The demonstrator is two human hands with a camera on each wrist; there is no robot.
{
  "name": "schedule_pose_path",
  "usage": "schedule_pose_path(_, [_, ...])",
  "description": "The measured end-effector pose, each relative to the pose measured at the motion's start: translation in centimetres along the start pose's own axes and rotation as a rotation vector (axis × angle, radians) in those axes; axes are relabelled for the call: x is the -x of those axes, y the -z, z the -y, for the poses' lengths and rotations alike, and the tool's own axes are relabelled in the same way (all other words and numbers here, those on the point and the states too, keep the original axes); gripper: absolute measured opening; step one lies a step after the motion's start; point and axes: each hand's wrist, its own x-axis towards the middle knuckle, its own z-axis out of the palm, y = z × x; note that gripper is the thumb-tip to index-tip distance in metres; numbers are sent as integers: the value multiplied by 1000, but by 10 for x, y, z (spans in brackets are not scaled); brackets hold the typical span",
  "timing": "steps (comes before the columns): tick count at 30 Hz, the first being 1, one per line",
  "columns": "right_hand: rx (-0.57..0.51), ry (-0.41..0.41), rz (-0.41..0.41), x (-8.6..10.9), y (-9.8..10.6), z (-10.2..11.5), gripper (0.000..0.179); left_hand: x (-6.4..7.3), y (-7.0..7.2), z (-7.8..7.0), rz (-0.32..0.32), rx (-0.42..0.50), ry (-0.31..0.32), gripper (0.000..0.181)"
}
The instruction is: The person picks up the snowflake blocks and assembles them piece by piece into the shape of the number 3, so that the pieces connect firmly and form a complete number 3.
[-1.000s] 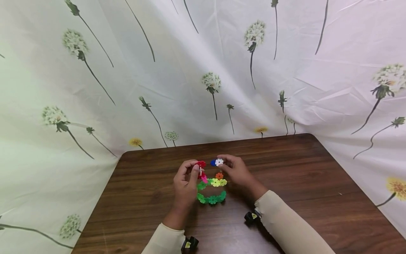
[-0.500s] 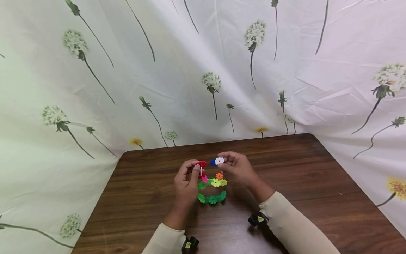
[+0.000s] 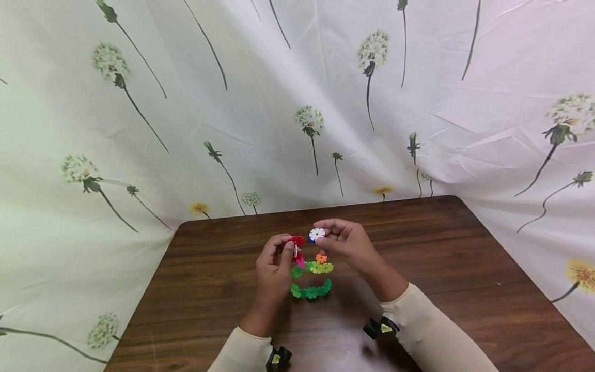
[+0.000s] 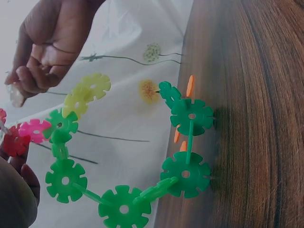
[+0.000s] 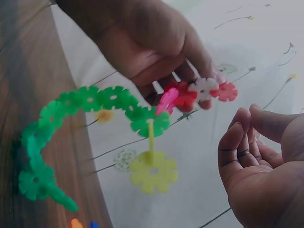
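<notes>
My left hand (image 3: 273, 266) holds the end of a chain of flower-shaped interlocking discs. Near its fingertips are red discs (image 5: 184, 97) with a white one (image 5: 203, 87) between them, then a pink disc (image 5: 166, 100). From there the chain curves through green discs (image 4: 124, 206), with yellow discs (image 4: 88, 95) branching off. My right hand (image 3: 350, 245) pinches a loose white flower disc (image 3: 317, 234) between thumb and fingertips, just right of the red end and apart from it. In the right wrist view that disc is mostly hidden by the fingers.
A blue disc (image 3: 310, 239) shows partly behind the white one, seemingly on the brown wooden table (image 3: 209, 289). Orange discs (image 3: 321, 258) lie beyond the chain. A white cloth with dandelion prints (image 3: 260, 129) hangs behind the table.
My right hand has shifted slightly left and up with the white disc, which now covers most of the blue one. The left hand and the chain have barely moved.
</notes>
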Motion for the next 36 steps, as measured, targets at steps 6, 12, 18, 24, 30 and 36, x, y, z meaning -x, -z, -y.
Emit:
schedule_pose_path(6, [-25, 11, 15, 0, -4, 5, 37, 0, -1, 1, -4, 1, -22, 15])
schedule_pose_path(12, [-43, 14, 22, -1, -7, 8, 35, 0, -2, 3, 2, 7, -61, 14])
schedule_pose_path(18, [-47, 12, 24, -1, -10, 11, 36, -1, -1, 4, 20, 17, -87, 14])
schedule_pose_path(24, [-51, 22, 41, -1, -13, 12, 38, 0, -1, 4, 31, 6, -89, 11])
schedule_pose_path(30, [-33, 35, 58, 0, -12, 13, 38, 0, -1, 5, 30, 4, -91, 9])
schedule_pose_path(36, [24, 70, 76, -1, -13, 13, 33, 0, -2, 4, 27, 7, -106, 10])
